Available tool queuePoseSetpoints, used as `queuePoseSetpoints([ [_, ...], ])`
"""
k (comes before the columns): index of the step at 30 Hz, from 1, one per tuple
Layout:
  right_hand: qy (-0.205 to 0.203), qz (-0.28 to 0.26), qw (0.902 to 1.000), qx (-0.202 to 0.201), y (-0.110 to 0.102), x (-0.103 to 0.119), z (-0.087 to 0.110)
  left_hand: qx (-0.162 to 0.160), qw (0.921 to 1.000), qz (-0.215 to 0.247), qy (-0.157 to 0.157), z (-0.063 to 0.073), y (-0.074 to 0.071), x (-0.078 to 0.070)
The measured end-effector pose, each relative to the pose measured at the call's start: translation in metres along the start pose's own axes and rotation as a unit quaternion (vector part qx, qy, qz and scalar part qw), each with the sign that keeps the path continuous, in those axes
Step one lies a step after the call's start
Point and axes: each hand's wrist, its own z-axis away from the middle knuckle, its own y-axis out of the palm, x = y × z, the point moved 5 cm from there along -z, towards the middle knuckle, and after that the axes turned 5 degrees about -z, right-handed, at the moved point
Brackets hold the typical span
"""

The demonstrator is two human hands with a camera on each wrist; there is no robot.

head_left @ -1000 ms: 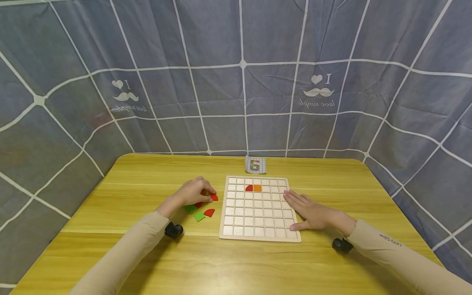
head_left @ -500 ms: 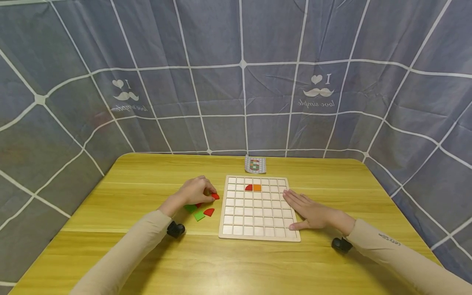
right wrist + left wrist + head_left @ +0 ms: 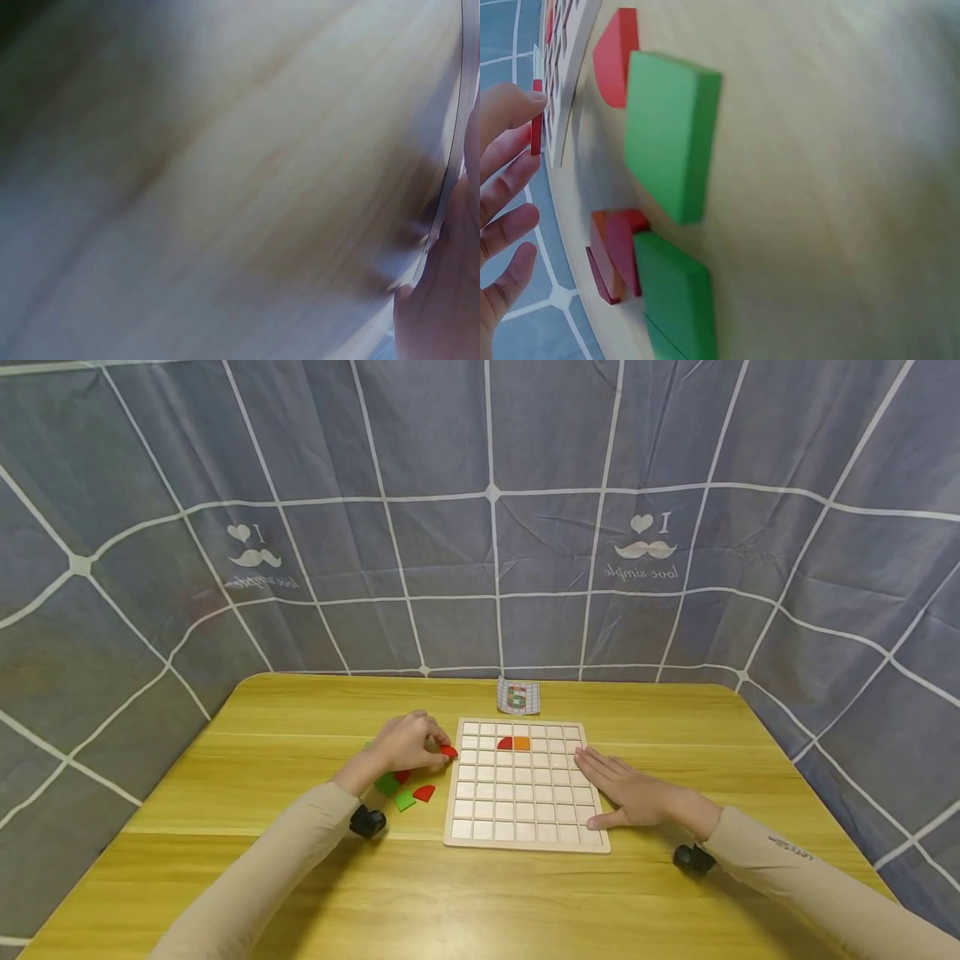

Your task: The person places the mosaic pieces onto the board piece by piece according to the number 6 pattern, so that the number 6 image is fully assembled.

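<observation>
Between thumb and index finger, my left hand point(image 3: 408, 743) pinches a red quarter-circle tile point(image 3: 448, 751) at the left edge of the wooden grid board point(image 3: 504, 810). The left wrist view shows that red tile point(image 3: 537, 120) edge-on, the other fingers spread loosely. My right hand point(image 3: 633, 789) lies flat with straight fingers on the board's right edge. Two pieces sit side by side in the board's second row: a red quarter-circle point(image 3: 505, 743) and an orange square point(image 3: 522, 743). Below my left hand lie a green square tile point(image 3: 405, 800) and another red quarter-circle point(image 3: 424, 793).
More tiles lie partly under the left hand, among them a green one point(image 3: 675, 292) and an orange one point(image 3: 606, 255). A small pattern card point(image 3: 517, 697) sits behind the board on the wooden table point(image 3: 480, 902). A grey checked curtain point(image 3: 420, 552) surrounds the table's far side.
My left hand has moved right and slightly away from me with the red quarter-circle tile, from the loose pieces to the board's edge. My right hand stays in place.
</observation>
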Motion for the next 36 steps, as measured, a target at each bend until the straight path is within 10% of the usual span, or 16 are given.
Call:
queuePoseSetpoints([
  [36,0.000,-0.002,1.0000,-0.004,0.002,-0.002,0.001,-0.014,0.9992,0.030,0.025,-0.050,0.016,-0.056],
])
